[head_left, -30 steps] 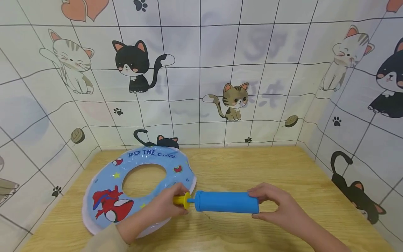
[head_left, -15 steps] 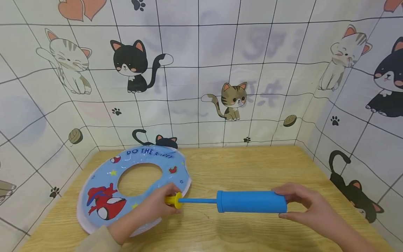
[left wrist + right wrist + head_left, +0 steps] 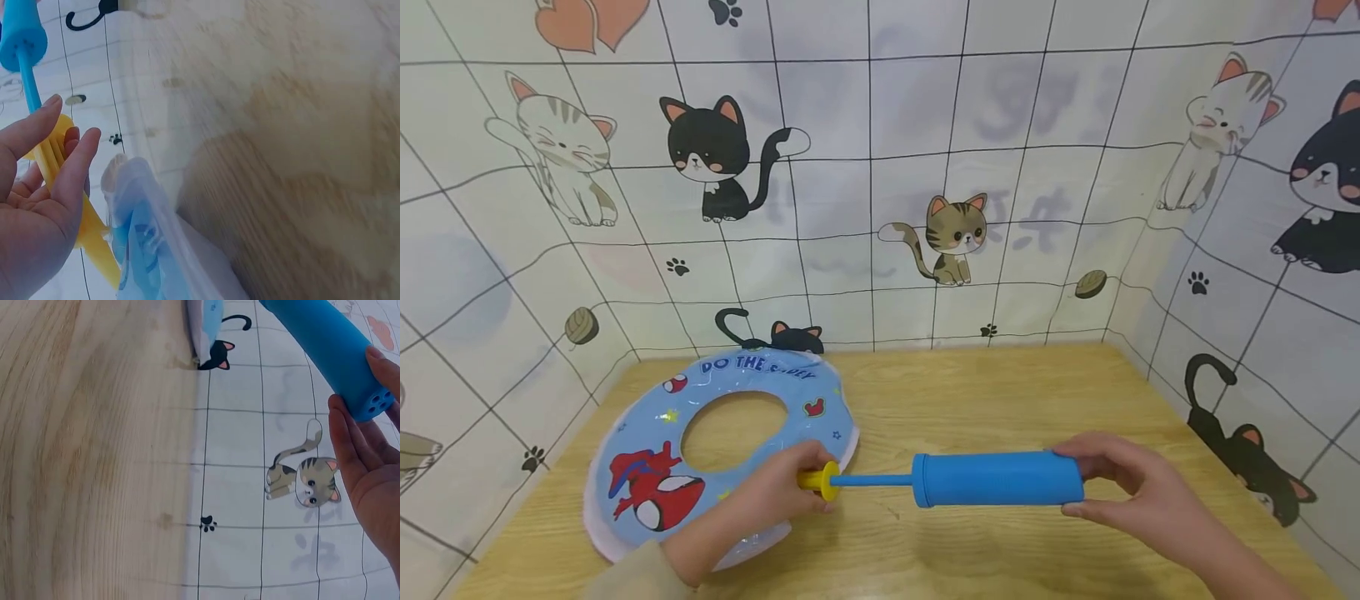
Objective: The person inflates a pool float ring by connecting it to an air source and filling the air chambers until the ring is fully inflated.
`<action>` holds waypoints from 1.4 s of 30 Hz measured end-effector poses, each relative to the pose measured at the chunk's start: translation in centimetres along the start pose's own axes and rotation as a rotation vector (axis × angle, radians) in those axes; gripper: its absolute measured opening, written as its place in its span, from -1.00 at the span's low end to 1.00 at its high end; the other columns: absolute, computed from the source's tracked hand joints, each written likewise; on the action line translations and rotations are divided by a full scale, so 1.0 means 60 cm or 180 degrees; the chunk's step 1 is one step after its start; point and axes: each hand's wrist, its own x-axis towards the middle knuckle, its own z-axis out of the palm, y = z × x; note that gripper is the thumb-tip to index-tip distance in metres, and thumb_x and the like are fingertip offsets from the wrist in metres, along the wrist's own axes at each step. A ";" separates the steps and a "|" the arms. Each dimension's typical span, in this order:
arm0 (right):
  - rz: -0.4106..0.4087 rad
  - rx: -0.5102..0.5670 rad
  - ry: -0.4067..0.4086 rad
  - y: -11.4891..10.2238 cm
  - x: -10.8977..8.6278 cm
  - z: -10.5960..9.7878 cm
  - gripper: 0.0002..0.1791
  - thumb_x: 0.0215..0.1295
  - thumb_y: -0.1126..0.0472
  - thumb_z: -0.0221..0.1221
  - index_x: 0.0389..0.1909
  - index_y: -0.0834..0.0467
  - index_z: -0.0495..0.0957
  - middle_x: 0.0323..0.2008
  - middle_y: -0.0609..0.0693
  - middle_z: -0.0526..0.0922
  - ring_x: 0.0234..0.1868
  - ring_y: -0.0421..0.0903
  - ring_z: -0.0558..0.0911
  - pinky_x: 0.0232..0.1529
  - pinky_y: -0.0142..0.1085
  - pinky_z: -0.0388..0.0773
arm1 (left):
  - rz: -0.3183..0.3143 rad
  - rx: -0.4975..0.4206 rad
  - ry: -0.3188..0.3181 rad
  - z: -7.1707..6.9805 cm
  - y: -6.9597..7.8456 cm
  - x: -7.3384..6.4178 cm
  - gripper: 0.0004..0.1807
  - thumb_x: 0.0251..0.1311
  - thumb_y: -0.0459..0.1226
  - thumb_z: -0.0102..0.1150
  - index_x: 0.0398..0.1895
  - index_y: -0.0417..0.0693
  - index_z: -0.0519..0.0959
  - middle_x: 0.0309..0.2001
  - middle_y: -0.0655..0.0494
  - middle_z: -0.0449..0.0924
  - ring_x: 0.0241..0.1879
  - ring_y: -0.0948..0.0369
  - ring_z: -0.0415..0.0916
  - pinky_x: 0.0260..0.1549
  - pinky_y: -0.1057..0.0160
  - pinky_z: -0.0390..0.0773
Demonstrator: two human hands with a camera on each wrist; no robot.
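A hand air pump with a blue barrel (image 3: pixel 1000 479) and a yellow end piece (image 3: pixel 820 481) is held level over the table, a length of thin blue rod (image 3: pixel 876 480) showing between the two. My left hand (image 3: pixel 786 483) grips the yellow piece just behind its round flange. At the barrel's far end, my right hand (image 3: pixel 1127 487) pinches it between thumb and fingers; small holes show in the end face in the right wrist view. In the left wrist view the yellow part (image 3: pixel 94 231) runs down to the edge of a partly inflated blue swim ring (image 3: pixel 150 250).
The swim ring (image 3: pixel 651 417), printed with a red cartoon figure, lies at the left of the wooden table (image 3: pixel 985 392), partly beneath my left forearm. A white grid sheet with cats (image 3: pixel 955 237) lines the back and both sides.
My right hand has drawn the barrel to the right, baring much more rod, then slid it slightly back. My left hand and the swim ring have shifted a little left in the head view.
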 end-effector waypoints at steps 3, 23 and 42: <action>0.0028 0.0035 -0.0052 -0.004 0.008 0.011 -0.42 -0.05 0.44 0.44 0.08 0.20 0.56 -0.01 -0.13 0.60 -0.25 -0.11 0.64 -0.14 -0.39 0.58 | 0.0062 0.0030 0.0024 0.006 0.006 0.007 -0.60 -0.04 -0.35 0.50 -0.12 -0.11 0.55 -0.27 0.23 0.58 -0.30 0.16 0.46 -0.28 0.30 0.51; -0.0057 0.0344 -0.0104 -0.016 0.039 0.092 -0.44 -0.02 0.33 0.47 0.08 0.12 0.56 -0.06 -0.01 0.60 -0.30 -0.08 0.64 -0.14 -0.31 0.58 | -0.0100 -0.0011 0.0047 0.048 0.056 0.025 -0.51 -0.09 -0.36 0.53 -0.06 -0.12 0.52 -0.18 0.17 0.60 -0.21 0.14 0.49 -0.14 0.09 0.56; -0.0391 0.0086 -0.0175 -0.004 0.014 0.021 -0.34 -0.07 0.48 0.44 0.15 0.21 0.51 0.03 -0.01 0.55 -0.18 -0.13 0.62 -0.11 -0.40 0.56 | 0.0089 0.0078 -0.0147 -0.014 -0.006 0.011 -0.61 0.01 -0.35 0.48 -0.18 0.03 0.46 -0.31 0.28 0.57 -0.29 0.15 0.44 -0.29 0.29 0.44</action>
